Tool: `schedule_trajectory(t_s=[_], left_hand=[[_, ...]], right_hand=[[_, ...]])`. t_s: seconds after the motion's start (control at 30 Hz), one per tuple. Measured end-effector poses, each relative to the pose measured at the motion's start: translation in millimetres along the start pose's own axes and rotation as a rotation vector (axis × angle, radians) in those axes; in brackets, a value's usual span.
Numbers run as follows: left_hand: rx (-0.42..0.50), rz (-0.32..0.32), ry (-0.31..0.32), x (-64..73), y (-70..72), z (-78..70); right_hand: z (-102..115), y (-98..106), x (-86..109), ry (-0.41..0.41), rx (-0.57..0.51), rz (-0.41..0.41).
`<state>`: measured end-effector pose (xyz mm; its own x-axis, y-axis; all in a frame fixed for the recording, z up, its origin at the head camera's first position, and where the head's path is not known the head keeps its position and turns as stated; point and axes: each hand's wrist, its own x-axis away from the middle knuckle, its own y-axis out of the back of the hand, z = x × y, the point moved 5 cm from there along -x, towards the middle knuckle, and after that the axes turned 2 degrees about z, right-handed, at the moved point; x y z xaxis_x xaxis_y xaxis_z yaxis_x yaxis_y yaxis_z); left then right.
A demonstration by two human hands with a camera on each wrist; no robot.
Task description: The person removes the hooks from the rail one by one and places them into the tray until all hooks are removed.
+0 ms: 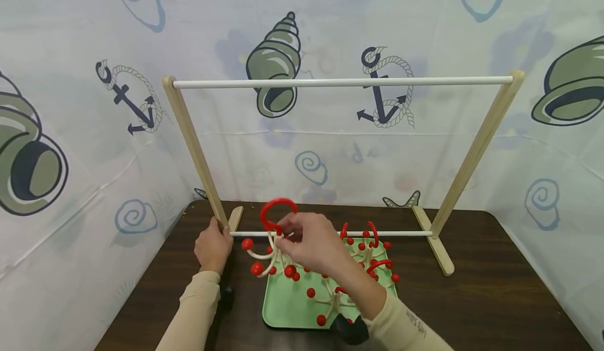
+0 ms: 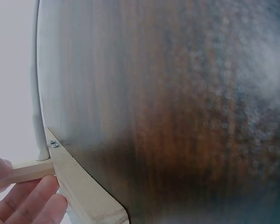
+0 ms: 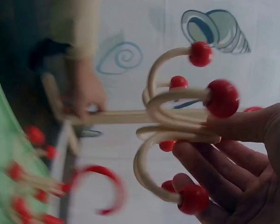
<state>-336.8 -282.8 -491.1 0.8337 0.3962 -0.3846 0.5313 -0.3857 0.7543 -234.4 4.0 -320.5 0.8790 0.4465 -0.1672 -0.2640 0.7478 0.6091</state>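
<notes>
My right hand [image 1: 316, 241] pinches a cream hanger [image 3: 177, 132] by its stem, just under its red hook [image 1: 278, 201]. Curved arms tipped with red balls spread out below the hook, in the air above the tray's left back corner. With thumb and fingers, my left hand [image 1: 214, 246] grips the left wooden upright [image 2: 28, 171] of a stand near its foot [image 2: 86, 186]. Similar hangers [image 1: 335, 301] lie on a light green tray [image 1: 283, 311], some partly hidden behind my right hand and forearm.
The stand has a white top bar [image 1: 340, 83], a white lower bar [image 1: 401, 233] and a right upright [image 1: 476, 157]. It stands on a dark wooden table [image 1: 495, 288], before a patterned white cloth [image 1: 330, 36].
</notes>
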Motion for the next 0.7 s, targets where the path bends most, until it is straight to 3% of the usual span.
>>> schedule_trajectory(t_s=[0.33, 0.7], left_hand=[[0.007, -0.006, -0.018, 1.0, -0.4, 1.0], [0.007, -0.002, -0.002, 1.0, -0.5, 0.1]], right_hand=[[-67.9, -65.3, 41.4, -0.104, -0.098, -0.014], [-100.9, -89.5, 44.7, -0.119, -0.055, -0.062]])
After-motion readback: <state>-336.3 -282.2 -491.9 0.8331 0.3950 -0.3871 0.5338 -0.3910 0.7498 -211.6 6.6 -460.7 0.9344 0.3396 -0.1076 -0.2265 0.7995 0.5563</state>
